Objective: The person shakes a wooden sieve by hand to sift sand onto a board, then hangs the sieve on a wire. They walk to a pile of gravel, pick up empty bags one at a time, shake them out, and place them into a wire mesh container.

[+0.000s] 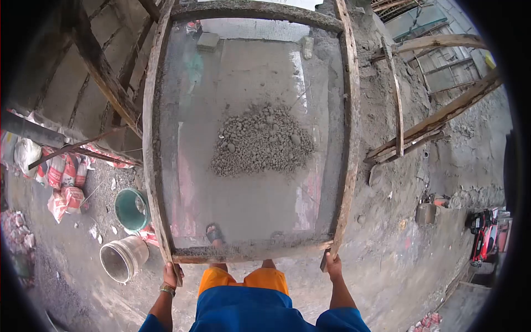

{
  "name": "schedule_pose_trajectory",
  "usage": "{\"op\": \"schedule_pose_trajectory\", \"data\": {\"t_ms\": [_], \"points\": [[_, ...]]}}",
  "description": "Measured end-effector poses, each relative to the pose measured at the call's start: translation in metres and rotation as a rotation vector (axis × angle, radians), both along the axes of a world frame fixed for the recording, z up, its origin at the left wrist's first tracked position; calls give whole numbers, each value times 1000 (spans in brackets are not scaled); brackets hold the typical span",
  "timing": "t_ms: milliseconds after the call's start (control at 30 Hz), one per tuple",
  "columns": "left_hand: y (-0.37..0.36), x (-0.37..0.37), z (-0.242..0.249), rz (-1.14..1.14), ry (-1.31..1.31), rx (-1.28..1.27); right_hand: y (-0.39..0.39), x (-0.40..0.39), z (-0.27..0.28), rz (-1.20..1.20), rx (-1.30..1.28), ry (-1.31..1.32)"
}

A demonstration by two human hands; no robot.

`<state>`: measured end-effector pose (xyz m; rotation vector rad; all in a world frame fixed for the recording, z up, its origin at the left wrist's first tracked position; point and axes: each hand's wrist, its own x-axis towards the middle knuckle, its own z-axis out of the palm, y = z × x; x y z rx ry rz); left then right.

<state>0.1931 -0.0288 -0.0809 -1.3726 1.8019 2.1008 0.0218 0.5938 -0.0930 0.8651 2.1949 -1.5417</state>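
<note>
A large wooden-framed mesh screen (348, 127) stretches out in front of me. Lumpy grey gravel or coarse sand (263, 141) lies in a heap on the middle of its mesh. At the frame's near left corner, my left hand (172, 274) is wrapped round the end of the side rail, with a watch on the wrist. My right hand (333, 265) grips the rail end at the near right corner. Through the mesh a sandalled foot (214, 232) shows. A small block (208, 42) rests near the far left corner of the screen.
A green bucket (132, 209) and a whitish bucket (124, 259) are on the ground left of the frame. Red and white sacks (67, 177) lie farther left. Wooden poles (437, 119) stick out at the right, and a red machine (484, 235) stands at the far right.
</note>
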Motion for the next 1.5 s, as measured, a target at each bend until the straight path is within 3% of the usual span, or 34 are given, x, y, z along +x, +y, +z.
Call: {"op": "schedule_pose_trajectory", "data": {"t_ms": [100, 133, 200, 267, 300, 367, 467, 500, 533, 667, 700, 733, 800, 833, 900, 1000, 1033, 1067, 1133, 1167, 1200, 1233, 1267, 1367, 1433, 1500], "points": [[-29, -140, 27, -17, -88, 57, -22, -123, 26, 82, 253, 39], [-34, -194, 66, -66, -129, 0, -24, -170, 37, 71, 291, 99], [-40, -282, 151, -123, -114, -54, -44, -259, 136, 250, 568, 64], [-54, -343, 236, -235, -10, -92, -49, -324, 222, 283, 746, 288], [-67, -368, 268, -259, -21, -41, -66, -334, 287, 329, 569, 281], [-86, -397, 315, -375, -39, -52, -82, -361, 353, 297, 587, 67], [-83, -377, 321, -384, -84, -50, -75, -338, 342, 320, 565, 193], [-66, -354, 308, -324, -85, -90, -71, -320, 314, 312, 637, 225], [-63, -328, 272, -271, -99, -74, -64, -293, 270, 304, 706, 260], [-40, -179, 105, -89, -165, 16, -38, -134, 93, 150, 385, 227], [-37, -132, 60, -65, -116, 44, -28, -93, 61, 82, 200, 164], [-32, -83, 23, -33, -100, 43, -25, -58, 47, 56, 184, 112], [-10, -2, 6, 12, -23, 67, -2, 3, 10, 10, 56, 77], [-2, 29, 6, -32, 17, -3, -2, 28, 11, -59, -55, 61], [9, 56, 15, -75, 17, -53, 7, 51, 5, -56, -24, 40], [-1, 17, 9, -47, -5, -35, 2, 19, 1, 15, 94, 58], [-13, -13, -3, -21, -15, 5, -8, -14, -3, 14, 82, 178], [-21, -113, 33, -15, -110, 51, -13, -94, 11, 69, 204, -37], [-39, -215, 83, -59, -162, 4, -25, -188, 50, 137, 346, 107], [-43, -258, 122, -118, -127, -57, -40, -230, 103, 226, 442, 131], [-44, -294, 166, -147, -87, -91, -50, -264, 146, 294, 679, 305], [-50, -323, 211, -204, -96, -101, -20, -301, 148, 647, 984, 700], [-65, -349, 239, -246, -61, -42, -27, -325, 201, 735, 1008, 577], [-81, -380, 303, -288, -62, -70, -81, -351, 336, 294, 624, 133], [-76, -371, 314, -324, -73, -91, -72, -338, 319, 302, 632, 190], [-64, -330, 269, -259, -86, -73, -73, -291, 281, 304, 679, 290]]}}
